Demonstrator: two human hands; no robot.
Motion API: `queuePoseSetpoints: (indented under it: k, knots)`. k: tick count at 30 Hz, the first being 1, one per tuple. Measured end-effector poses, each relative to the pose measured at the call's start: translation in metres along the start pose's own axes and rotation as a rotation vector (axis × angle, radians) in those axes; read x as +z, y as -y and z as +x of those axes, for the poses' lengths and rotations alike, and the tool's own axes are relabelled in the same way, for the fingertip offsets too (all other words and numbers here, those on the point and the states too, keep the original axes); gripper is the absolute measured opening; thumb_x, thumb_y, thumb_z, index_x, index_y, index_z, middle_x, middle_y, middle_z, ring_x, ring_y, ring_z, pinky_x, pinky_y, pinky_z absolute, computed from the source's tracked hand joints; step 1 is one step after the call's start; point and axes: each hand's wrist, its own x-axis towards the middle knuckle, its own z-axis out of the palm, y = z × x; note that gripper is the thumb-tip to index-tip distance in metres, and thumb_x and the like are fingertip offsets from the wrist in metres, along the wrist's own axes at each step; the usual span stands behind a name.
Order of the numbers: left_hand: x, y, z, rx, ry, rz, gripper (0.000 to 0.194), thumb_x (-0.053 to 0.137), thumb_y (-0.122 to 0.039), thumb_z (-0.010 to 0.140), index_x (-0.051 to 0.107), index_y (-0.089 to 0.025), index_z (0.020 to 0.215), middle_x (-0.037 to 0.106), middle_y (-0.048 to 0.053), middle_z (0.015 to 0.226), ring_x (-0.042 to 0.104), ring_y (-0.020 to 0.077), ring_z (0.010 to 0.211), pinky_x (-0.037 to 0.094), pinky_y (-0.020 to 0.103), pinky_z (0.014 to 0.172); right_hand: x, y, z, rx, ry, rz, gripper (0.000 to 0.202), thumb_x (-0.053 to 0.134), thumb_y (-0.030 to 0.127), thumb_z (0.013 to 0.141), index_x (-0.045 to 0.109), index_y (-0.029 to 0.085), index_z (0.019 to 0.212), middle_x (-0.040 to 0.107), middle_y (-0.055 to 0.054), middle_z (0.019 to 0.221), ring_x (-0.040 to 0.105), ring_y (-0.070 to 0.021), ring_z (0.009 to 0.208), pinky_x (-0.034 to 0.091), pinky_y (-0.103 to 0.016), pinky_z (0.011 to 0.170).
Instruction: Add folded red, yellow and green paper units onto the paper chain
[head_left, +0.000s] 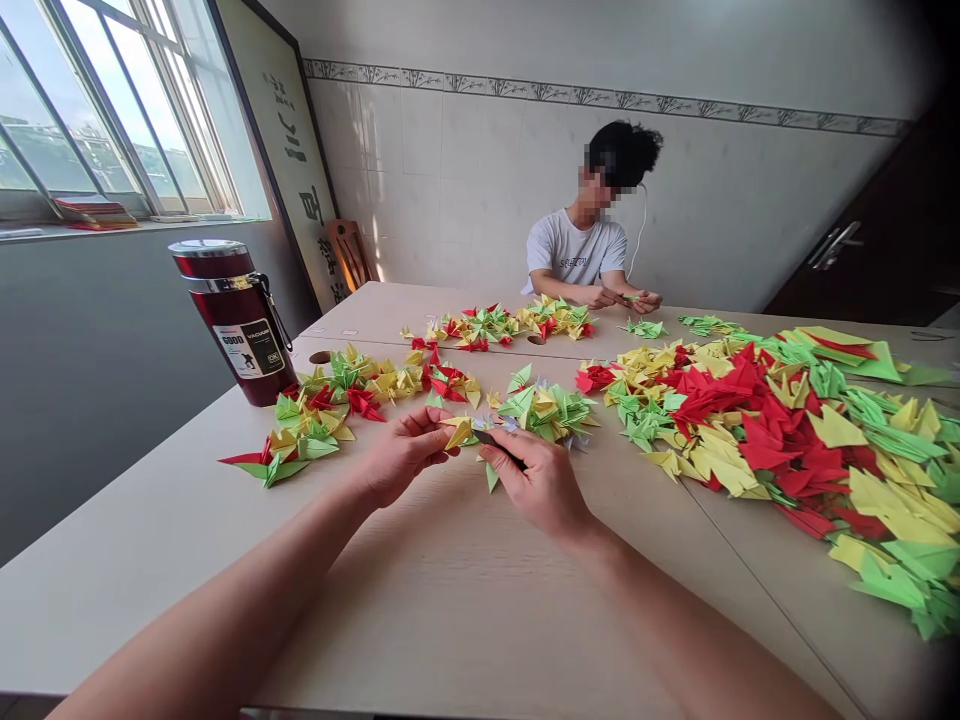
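Observation:
My left hand pinches a yellow folded paper crane over the middle of the table. My right hand is closed around a slim black tool, its tip beside the crane; its exact kind does not show. Just behind my right hand lies a heap of green, yellow and pale cranes. Left of my left hand, a band of red, green and yellow cranes curves across the table.
A large pile of red, yellow and green folded papers covers the right side. At the left edge stands a dark red vacuum flask. Across the table, a person holds a small green paper, with more cranes nearby.

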Motion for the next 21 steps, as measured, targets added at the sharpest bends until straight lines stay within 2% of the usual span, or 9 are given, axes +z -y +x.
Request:
queuePoseSetpoints:
  k: [6, 9, 11, 15, 18, 21]
  knots:
    - [0.0018, 0.0014, -0.0010, -0.004, 0.020, -0.021, 0.025, 0.076, -0.028, 0.061, 0.060, -0.018, 0.078, 0.061, -0.003, 0.074, 0.059, 0.0092, 0.065, 0.044, 0.025, 0.067, 0.0005, 0.0013, -0.0013, -0.012, -0.003, -0.025, 0.021, 0.052, 0.027, 0.085, 0.070, 0.019, 0.094, 0.070, -0.004, 0.078, 0.063, -0.0175, 0.071, 0.049, -0.028, 0.064]
    - [0.0054, -0.0004, -0.0013, 0.008, -0.015, -0.027, 0.023, 0.075, -0.028, 0.059, 0.060, -0.017, 0.074, 0.062, -0.002, 0.073, 0.059, 0.0102, 0.064, 0.045, 0.025, 0.067, 0.0007, 0.0010, -0.0012, 0.001, 0.007, -0.040, 0.021, 0.051, 0.027, 0.086, 0.070, 0.020, 0.092, 0.069, -0.004, 0.074, 0.062, -0.0168, 0.067, 0.049, -0.027, 0.061]
    - [0.0069, -0.0014, -0.0008, 0.086, -0.089, 0.054, 0.018, 0.071, -0.026, 0.061, 0.060, -0.016, 0.070, 0.062, -0.001, 0.070, 0.058, 0.0106, 0.063, 0.045, 0.026, 0.066, 0.0000, 0.0002, -0.0003, 0.020, -0.014, -0.038, 0.022, 0.051, 0.028, 0.086, 0.069, 0.020, 0.094, 0.070, -0.005, 0.080, 0.064, -0.0179, 0.073, 0.050, -0.027, 0.065]
    - [0.0051, -0.0001, 0.0015, 0.377, -0.266, 0.474, 0.010, 0.063, -0.020, 0.065, 0.063, -0.015, 0.073, 0.059, 0.000, 0.063, 0.052, 0.0105, 0.059, 0.043, 0.024, 0.058, -0.0028, -0.0008, 0.0019, 0.044, -0.058, -0.032, 0.022, 0.052, 0.028, 0.085, 0.067, 0.018, 0.097, 0.070, -0.007, 0.088, 0.065, -0.0195, 0.081, 0.051, -0.029, 0.072]
    - [0.0023, 0.0037, 0.0028, 0.547, -0.270, 0.675, 0.019, 0.058, -0.016, 0.067, 0.063, -0.016, 0.086, 0.057, 0.000, 0.067, 0.053, 0.0110, 0.062, 0.045, 0.024, 0.059, -0.0029, -0.0001, 0.0015, 0.014, -0.045, -0.027, 0.022, 0.051, 0.028, 0.085, 0.067, 0.019, 0.097, 0.070, -0.007, 0.088, 0.065, -0.0193, 0.082, 0.051, -0.029, 0.074]
    - [0.0028, 0.0066, 0.0025, 0.637, -0.211, 0.744, 0.028, 0.056, -0.015, 0.070, 0.059, -0.017, 0.097, 0.057, 0.000, 0.071, 0.053, 0.0106, 0.064, 0.047, 0.023, 0.061, -0.0007, 0.0006, -0.0004, -0.020, -0.010, -0.029, 0.021, 0.051, 0.027, 0.086, 0.067, 0.020, 0.097, 0.070, -0.006, 0.084, 0.064, -0.0188, 0.080, 0.050, -0.029, 0.073]
